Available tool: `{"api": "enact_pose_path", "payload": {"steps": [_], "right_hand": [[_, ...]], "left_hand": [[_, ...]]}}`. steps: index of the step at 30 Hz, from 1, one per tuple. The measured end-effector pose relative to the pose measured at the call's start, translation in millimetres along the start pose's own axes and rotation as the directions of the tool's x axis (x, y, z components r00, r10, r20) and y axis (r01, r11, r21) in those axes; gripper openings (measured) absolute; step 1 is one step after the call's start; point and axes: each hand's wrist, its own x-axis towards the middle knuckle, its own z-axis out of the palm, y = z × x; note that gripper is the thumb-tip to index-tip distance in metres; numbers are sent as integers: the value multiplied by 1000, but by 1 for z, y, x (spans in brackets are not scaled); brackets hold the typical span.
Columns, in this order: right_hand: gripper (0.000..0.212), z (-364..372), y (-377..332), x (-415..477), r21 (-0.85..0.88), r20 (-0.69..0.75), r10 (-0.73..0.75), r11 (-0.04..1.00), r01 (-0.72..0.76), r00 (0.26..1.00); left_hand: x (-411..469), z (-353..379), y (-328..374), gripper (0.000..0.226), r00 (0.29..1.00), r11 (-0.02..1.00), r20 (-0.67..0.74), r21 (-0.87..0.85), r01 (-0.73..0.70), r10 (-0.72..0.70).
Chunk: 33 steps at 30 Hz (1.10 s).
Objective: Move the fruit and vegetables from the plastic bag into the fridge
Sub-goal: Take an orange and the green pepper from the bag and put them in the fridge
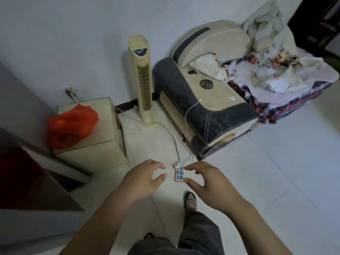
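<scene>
A red plastic bag [70,124] lies bulging on top of a beige cube stool [103,142] at the left; something orange shows through its left side. The grey fridge [22,100] stands at the far left edge, with only its side in view. My left hand [145,176] and my right hand [207,181] hover in front of me over the floor, both empty with fingers curled apart. The bag is well to the left of and beyond my left hand.
A tower fan [142,80] stands behind the stool. A power strip [180,173] with cables lies on the tiled floor between my hands. A sofa [211,100] piled with cloth fills the right back. A dark red cabinet [27,181] is at the near left.
</scene>
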Motion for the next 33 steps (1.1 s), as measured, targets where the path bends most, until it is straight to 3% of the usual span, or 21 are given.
{"api": "enact_pose_path", "payload": {"steps": [4, 10, 17, 23, 28, 33], "right_hand": [[35, -15, 5, 80, 28, 122, -182, 983, 180, 976], [38, -41, 3, 186, -24, 242, -384, 916, 401, 891], [37, -25, -24, 272, -6, 417, -459, 862, 507, 784], [34, 4, -74, 361, -6, 459, -500, 825, 566, 734], [34, 33, -118, 435, -17, 472, -468, 842, 539, 747], [33, 76, -159, 498, -48, 526, -430, 846, 531, 734]], "left_hand": [[21, -20, -16, 36, 978, 983, -98, -10, 181, -182], [48, -44, -29, 35, 880, 901, -208, -182, 395, -428], [75, -70, -57, 36, 769, 808, -278, -338, 483, -576], [108, -118, -133, 32, 705, 767, -326, -403, 499, -629], [141, -161, -212, 31, 712, 723, -234, -451, 524, -662], [151, -189, -298, 31, 676, 644, -140, -488, 589, -724]]}}
